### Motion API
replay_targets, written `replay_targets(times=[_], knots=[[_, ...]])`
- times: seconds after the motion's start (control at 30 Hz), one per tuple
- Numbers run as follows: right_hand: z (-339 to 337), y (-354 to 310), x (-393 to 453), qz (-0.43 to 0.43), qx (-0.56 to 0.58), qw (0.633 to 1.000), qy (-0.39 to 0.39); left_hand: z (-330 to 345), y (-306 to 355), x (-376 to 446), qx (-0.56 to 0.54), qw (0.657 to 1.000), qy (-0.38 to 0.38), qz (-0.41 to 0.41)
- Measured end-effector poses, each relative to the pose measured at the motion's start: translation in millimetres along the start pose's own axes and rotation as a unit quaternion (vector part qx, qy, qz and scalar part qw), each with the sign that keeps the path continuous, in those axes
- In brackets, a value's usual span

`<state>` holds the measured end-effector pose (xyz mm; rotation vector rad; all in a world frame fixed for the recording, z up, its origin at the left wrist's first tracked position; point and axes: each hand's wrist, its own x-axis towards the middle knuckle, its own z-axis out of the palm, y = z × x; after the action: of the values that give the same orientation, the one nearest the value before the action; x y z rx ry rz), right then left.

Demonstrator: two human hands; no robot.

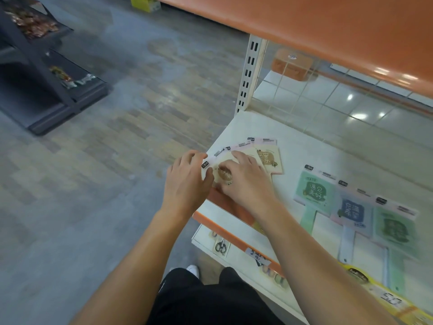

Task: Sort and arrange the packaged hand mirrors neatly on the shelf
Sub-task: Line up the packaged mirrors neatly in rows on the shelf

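Note:
A fanned pile of beige packaged hand mirrors (269,158) lies at the left front corner of the white shelf (304,146). My left hand (187,179) grips the left edge of the top beige mirror (223,174), thumb curled over it. My right hand (246,174) rests flat on that same pile, its fingers pressing down. To the right lie a mint green mirror (312,191), a blue mirror (351,212) and a darker green mirror (394,228), overlapping in a row with handles pointing toward me.
An orange shelf (328,26) hangs overhead. A slotted white upright (248,73) stands at the shelf's left rear. An orange price rail (225,219) fronts the shelf; small scissors (220,245) hang below. A dark display rack (46,73) stands on the floor at left.

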<state>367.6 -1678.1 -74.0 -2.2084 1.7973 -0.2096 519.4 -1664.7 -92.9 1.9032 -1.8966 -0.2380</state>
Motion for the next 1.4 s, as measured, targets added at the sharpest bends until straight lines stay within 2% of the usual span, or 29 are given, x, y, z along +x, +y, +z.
replay_targets(times=[0.3,0.47,0.57,0.77,1.07,1.4], knots=[[0,2,4,-0.014,-0.036,0.999,0.001,1,1,7,-0.021,1.0,-0.001,0.009],[2,0,2,0.018,0.01,0.996,0.084,-3,3,11,-0.082,0.997,0.008,0.015],[-2,3,-1,0.049,0.032,0.99,0.127,-4,6,15,-0.1,0.994,0.024,0.042],[-19,13,-11,0.121,0.036,0.985,0.117,5,16,20,-0.108,0.987,0.037,0.114],[-41,48,-42,0.264,0.057,0.95,0.158,23,68,25,-0.102,0.977,-0.05,0.18],[-46,82,-69,0.388,0.08,0.902,0.17,48,107,21,-0.101,0.958,-0.09,0.252]])
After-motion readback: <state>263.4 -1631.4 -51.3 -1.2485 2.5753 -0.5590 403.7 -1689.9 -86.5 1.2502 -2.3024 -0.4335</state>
